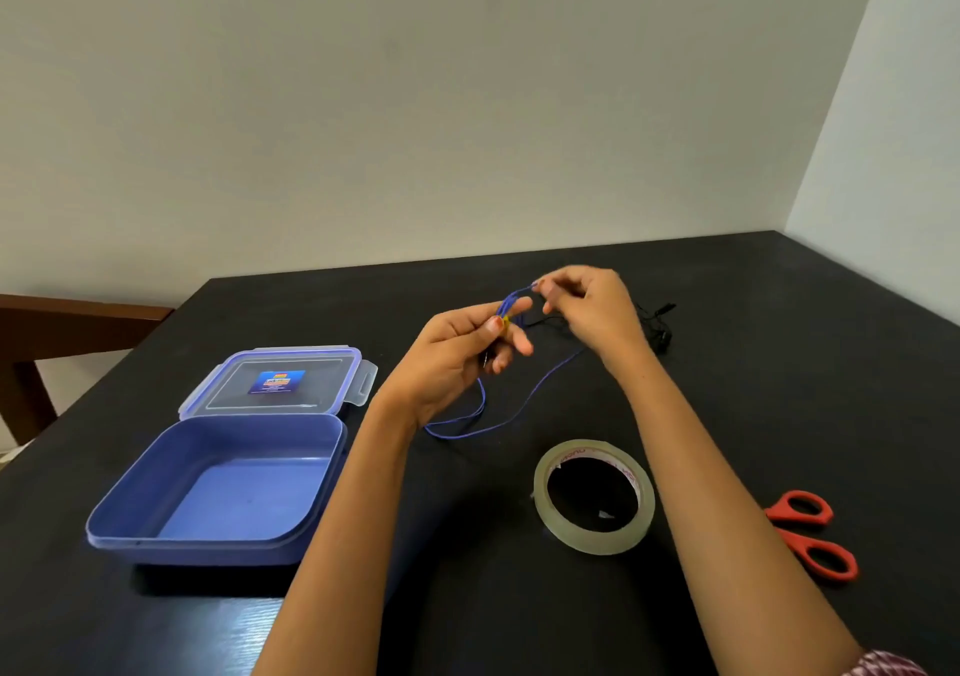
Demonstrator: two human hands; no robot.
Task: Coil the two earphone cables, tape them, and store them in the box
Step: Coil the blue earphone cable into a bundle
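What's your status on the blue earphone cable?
Left hand and right hand both on blue cable, mid-coil. Black earphones untouched behind. Box open; nothing in the way.

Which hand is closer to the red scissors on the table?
Right. The right hand is up over the table's far middle, beyond the red scissors, pinching the blue earphone cable. The left hand holds the same cable farther left.

Box (218, 488) left of tape roll (594, 496)
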